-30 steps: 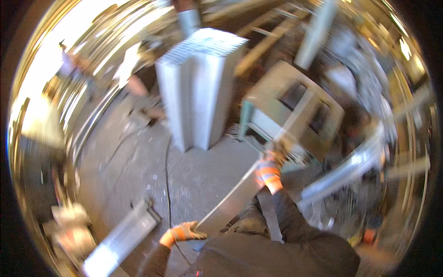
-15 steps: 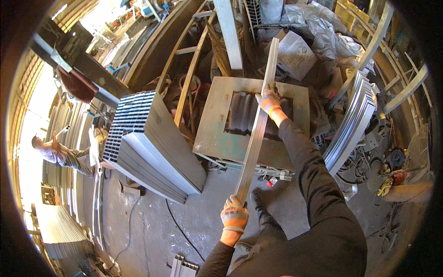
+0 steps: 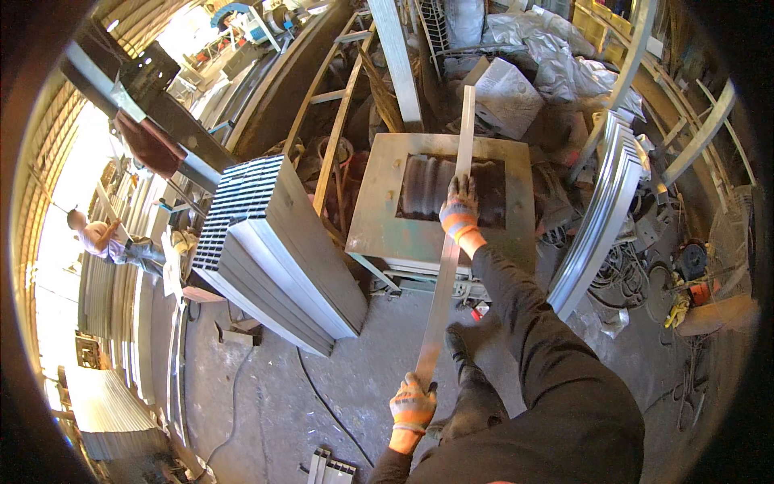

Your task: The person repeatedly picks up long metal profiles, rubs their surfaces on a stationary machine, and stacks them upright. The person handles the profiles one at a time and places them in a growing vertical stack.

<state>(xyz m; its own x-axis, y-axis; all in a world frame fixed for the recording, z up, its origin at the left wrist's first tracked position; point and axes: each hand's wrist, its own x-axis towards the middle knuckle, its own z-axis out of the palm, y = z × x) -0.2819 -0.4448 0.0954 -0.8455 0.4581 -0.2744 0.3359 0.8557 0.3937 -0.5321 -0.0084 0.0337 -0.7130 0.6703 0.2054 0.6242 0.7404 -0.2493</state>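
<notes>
One long metal bar [image 3: 448,242] runs from the near floor up and over the table [image 3: 379,218], its far end reaching past the table's back edge toward the clutter behind. The left hand [image 3: 413,403], in an orange and grey glove, is closed round the bar's near end, fingers wrapped over its edge; the right hand [image 3: 459,208], gloved the same, is curled round the bar about midway, just above the table's front edge and beside the dark ribbed opening [image 3: 451,187] in the tabletop. The bar looks stiff and thin-walled, a flat pale profile that keeps its line between the two grips with no visible sag, so it is probably light for its length but awkward, inclined to swing at the free far end. Its faces look smooth and likely slick, and the cut ends may be sharp (the gloves suit that). Two holds spread apart, one at the near end and one toward the middle as now, seem the sensible way to steer it. By count: one bar in hand, two gloved hands, one table, one big stack of profiles [image 3: 274,250] standing off the table's left edge, one bundle of curved profiles [image 3: 601,218] off its right edge, and one other person [image 3: 109,242] far off at the left.
</notes>
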